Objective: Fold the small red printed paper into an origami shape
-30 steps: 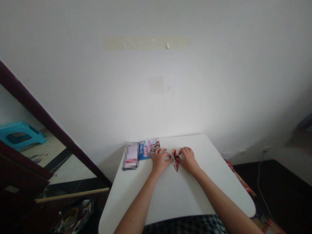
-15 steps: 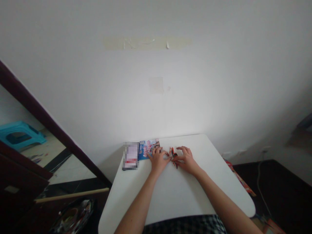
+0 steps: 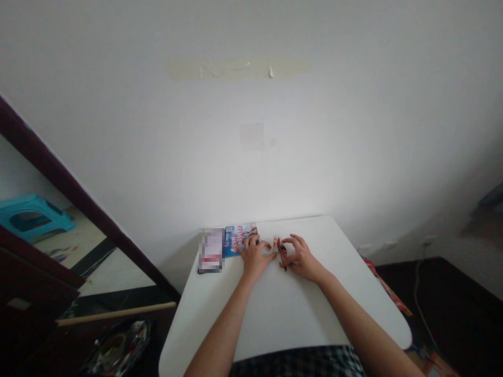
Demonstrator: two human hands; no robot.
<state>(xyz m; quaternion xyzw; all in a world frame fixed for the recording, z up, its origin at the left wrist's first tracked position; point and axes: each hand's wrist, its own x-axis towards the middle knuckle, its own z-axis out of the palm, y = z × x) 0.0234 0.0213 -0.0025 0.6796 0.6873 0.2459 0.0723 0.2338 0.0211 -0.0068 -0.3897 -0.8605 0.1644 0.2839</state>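
A small folded piece of printed paper (image 3: pixel 282 251), red, black and white, stands on the white table (image 3: pixel 291 314) between my two hands. My right hand (image 3: pixel 303 260) has its thumb and index finger closed on the paper's right side. To the left of it, my left hand (image 3: pixel 254 257) rests on the table with fingers spread, its thumb and index tip near the paper's left part. Under the left fingertips lies a blue printed booklet or sheet (image 3: pixel 232 238). Whether my left thumb touches the folded paper is hard to see.
A phone-like object (image 3: pixel 211 251), blurred out, lies at the table's left back edge. The wall (image 3: pixel 251 178) rises behind the table. A blue plastic stool (image 3: pixel 43 217) shows at the left, past a dark frame. A bag (image 3: pixel 118 345) sits on the floor below.
The folded paper has become narrower and more closed between my hands. My right thumb has shifted slightly right, and my left hand has barely moved.
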